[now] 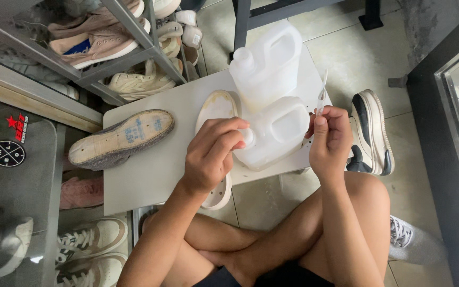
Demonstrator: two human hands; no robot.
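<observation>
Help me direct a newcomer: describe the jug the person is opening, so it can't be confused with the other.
On the small white table stand two translucent white jugs. The nearer jug sits at the table's front edge, left hand on its cap. Unlike the taller jug behind, it's squat.

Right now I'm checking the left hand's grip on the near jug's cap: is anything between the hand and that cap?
Nothing visible. The left hand already has its fingertips on the cap of the near jug. The right hand holds a thin clear brush off to the jug's other side.
</observation>
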